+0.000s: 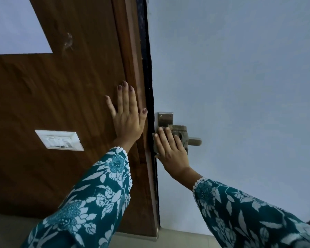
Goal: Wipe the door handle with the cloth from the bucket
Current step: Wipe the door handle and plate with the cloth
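The pale blue door fills the right side, with the brown wooden frame on the left carrying a white switch plate. Teal floral sleeves reach in from the near edge. The left hand lies flat on the frame, fingers spread, grip apart and empty. The right hand presses a grey-brown cloth against the metal door handle, grip clamped around cloth and lever. The lever's tip pokes out on the right; the backplate shows above.
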Motion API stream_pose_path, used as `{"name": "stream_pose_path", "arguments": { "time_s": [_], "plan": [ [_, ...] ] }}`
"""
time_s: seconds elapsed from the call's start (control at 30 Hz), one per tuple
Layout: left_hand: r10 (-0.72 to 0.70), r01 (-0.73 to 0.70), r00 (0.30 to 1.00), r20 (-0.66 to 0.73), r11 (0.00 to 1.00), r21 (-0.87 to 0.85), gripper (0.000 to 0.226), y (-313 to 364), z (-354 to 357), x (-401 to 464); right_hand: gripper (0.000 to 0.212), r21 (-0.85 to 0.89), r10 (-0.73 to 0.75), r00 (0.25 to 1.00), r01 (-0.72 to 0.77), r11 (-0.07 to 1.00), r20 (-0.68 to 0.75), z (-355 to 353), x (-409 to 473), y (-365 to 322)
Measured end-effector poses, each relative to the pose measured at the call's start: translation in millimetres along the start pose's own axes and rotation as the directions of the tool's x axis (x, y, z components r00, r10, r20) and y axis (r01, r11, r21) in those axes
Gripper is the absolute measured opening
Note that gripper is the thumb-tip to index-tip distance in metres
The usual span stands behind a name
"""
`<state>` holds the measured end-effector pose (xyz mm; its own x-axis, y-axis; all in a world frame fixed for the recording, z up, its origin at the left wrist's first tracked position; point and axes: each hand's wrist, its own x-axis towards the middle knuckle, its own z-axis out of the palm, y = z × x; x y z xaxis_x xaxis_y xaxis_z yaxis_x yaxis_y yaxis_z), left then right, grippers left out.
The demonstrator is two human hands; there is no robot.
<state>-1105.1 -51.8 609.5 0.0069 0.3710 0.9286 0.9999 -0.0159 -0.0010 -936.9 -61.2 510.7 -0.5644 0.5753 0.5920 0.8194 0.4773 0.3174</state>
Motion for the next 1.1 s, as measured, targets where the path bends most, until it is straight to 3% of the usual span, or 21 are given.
{"name": "stream_pose_path", "arguments": {
  "time_s": [0.07, 0.27, 0.37, 0.6, 0.73, 0.93, 1.1],
  "plan": [
    [0.011, -0.011, 1.0, 0.013, 1.0, 0.003, 0.064, -3.4, -1.4, -1.9, 0.059, -0.004, -0.03, 0.998, 0.03, 1.0, -0.058, 1.5, -2.8, 6.7],
    [0.03, -0.03, 1.0, 0.0, 0.998, 0.055, 0.063, -10.8, 4.9, -17.4, 0.048, -0.049, 0.131, 0.989, -0.135, 0.99, -0.072, 7.7, -41.8, 55.9],
    [0.011, -0.01, 0.999, -0.035, 0.999, 0.045, 0.063, -7.3, 11.1, -21.4, 0.046, -0.033, 0.182, 0.982, -0.184, 0.982, -0.058, 4.1, -36.0, 46.3],
    [0.003, -0.001, 0.999, -0.05, 0.999, 0.044, 0.06, -7.4, 14.8, -26.5, 0.048, 0.002, 0.052, 0.996, -0.052, 0.999, -0.077, 6.8, 7.7, -12.5],
    [-0.022, 0.023, 0.999, -0.025, 1.0, 0.02, 0.059, -4.1, 9.7, -26.7, 0.052, -0.059, -0.084, 0.993, 0.079, 0.995, -0.084, 10.2, -1.4, 11.9],
    [-0.063, 0.063, 0.998, 0.003, 0.998, -0.014, 0.058, 3.0, 12.1, -37.6, 0.061, -0.16, -0.085, 0.988, 0.064, 0.985, -0.128, 18.9, -47.7, 77.1],
    [-0.048, 0.047, 0.999, -0.025, 0.999, -0.011, 0.06, 0.6, 20.6, -43.5, 0.058, -0.195, -0.231, 0.97, 0.214, 0.957, -0.07, 17.9, -25.4, 47.2]
  ]
}}
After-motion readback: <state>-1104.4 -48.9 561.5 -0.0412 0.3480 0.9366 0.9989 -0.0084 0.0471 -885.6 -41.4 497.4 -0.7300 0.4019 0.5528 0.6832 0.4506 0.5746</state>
